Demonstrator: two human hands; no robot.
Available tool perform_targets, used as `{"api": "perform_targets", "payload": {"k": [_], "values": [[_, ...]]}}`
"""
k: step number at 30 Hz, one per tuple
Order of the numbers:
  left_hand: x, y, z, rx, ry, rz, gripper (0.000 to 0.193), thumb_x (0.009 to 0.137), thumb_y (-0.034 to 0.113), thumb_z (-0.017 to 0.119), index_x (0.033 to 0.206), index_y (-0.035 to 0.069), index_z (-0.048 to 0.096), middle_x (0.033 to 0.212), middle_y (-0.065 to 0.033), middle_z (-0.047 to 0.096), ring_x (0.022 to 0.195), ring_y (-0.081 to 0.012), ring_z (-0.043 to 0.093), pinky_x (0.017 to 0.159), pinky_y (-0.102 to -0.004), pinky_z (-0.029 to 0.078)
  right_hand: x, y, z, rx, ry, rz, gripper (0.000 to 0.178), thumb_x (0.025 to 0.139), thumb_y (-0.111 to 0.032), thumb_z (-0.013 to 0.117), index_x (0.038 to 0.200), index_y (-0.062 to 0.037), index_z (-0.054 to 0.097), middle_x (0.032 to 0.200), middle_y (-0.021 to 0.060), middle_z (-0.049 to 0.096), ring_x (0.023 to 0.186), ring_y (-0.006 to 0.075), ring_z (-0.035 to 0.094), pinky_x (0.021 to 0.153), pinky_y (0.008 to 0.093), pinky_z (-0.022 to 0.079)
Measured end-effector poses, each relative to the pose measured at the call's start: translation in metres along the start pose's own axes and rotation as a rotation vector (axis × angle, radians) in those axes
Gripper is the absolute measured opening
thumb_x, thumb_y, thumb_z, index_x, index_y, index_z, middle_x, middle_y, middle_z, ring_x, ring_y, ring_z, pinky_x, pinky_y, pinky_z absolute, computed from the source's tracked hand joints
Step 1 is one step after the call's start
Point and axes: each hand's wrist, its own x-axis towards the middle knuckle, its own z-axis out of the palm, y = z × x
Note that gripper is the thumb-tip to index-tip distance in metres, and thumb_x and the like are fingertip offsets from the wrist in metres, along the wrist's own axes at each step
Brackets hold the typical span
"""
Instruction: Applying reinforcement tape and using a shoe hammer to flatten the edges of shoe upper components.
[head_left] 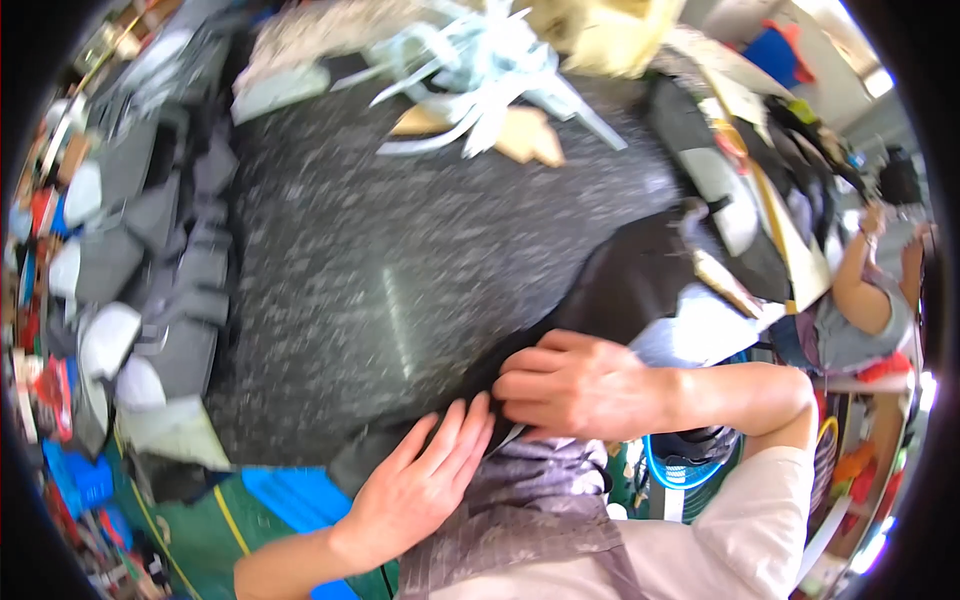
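Along the near edge of a dark speckled table [340, 250] lies a piece of black sheet material [635, 265], perhaps fabric or leather. My left hand [425, 475] rests on its near left part, fingers stretched out flat and side by side. Just right of those fingertips, my right hand [585, 385] has its fingers curled and pressed onto the black material, seemingly pinching its edge. A thin pale line shows between the two hands. The right fingertips are partly hidden and the picture is somewhat blurred.
Stacked grey and black cut pieces [185, 260] line the left side. A heap of pale strips [480, 70] lies at the far side over tan pieces [530, 135]. More cut pieces [725, 190] are at the right. Another person [865, 300] is at far right.
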Motion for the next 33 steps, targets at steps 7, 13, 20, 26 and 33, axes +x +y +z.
{"api": "perform_targets", "payload": {"k": [7, 13, 20, 26, 33], "values": [[0.016, -0.001, 0.014, -0.287, 0.039, -0.056, 0.049, 0.092, 0.011, 0.059, 0.14, 0.003, 0.051, 0.143, -0.0175, 0.046, 0.127, -0.0384, 0.044, 0.104, -0.0483, 0.039, -0.004, 0.019, 0.012, -0.018, 0.197, -0.092, 0.021, 0.075, -0.027, 0.065, 0.08, -0.0086, 0.057, 0.089, 0.0053, 0.052, 0.089, 0.0228, 0.054, 0.076, 0.036, 0.045], [0.018, -0.002, 0.012, -0.373, 0.073, 0.027, 0.045, 0.098, 0.007, 0.05, 0.143, 0.002, 0.048, 0.146, -0.0147, 0.046, 0.129, -0.0365, 0.044, 0.106, -0.0494, 0.036, -0.038, 0.024, 0.031, -0.17, 0.427, -0.245, 0.013, 0.077, -0.019, 0.06, 0.077, -0.0058, 0.059, 0.083, 0.0052, 0.048, 0.084, 0.0221, 0.054, 0.076, 0.0363, 0.047], [0.054, -0.05, -0.07, -0.382, 0.825, -0.3, 0.03, 0.103, 0.006, 0.052, 0.131, -0.002, 0.06, 0.131, -0.0194, 0.062, 0.12, -0.0338, 0.059, 0.104, -0.0442, 0.045, -0.073, 0.024, -0.043, -0.357, 0.716, -0.017, 0.021, 0.088, -0.028, 0.067, 0.084, -0.0096, 0.058, 0.08, 0.0039, 0.05, 0.071, 0.0211, 0.055, 0.054, 0.0341, 0.045], [0.085, -0.057, -0.048, -0.405, 0.627, -0.164, 0.018, 0.097, 0.004, 0.059, 0.112, 0.001, 0.07, 0.128, -0.0156, 0.062, 0.115, -0.0334, 0.059, 0.097, -0.0408, 0.049, -0.199, 0.166, -0.186, 0.139, 1.455, 0.754, 0.036, 0.1, -0.033, 0.061, 0.096, 0.0029, 0.064, 0.073, 0.0049, 0.059, 0.072, 0.0085, 0.051, 0.064, 0.0298, 0.045], [0.119, -0.029, -0.012, -0.424, 0.409, 0.013, 0.019, 0.091, 0.003, 0.065, 0.109, 0.004, 0.071, 0.136, -0.0169, 0.058, 0.125, -0.0377, 0.053, 0.104, -0.0459, 0.044, -0.313, 0.262, -0.082, -0.468, 0.697, 1.498, 0.055, 0.08, -0.028, 0.079, 0.125, -0.0017, 0.062, 0.129, 0.0194, 0.056, 0.116, 0.0363, 0.056, 0.097, 0.0422, 0.05]]}}
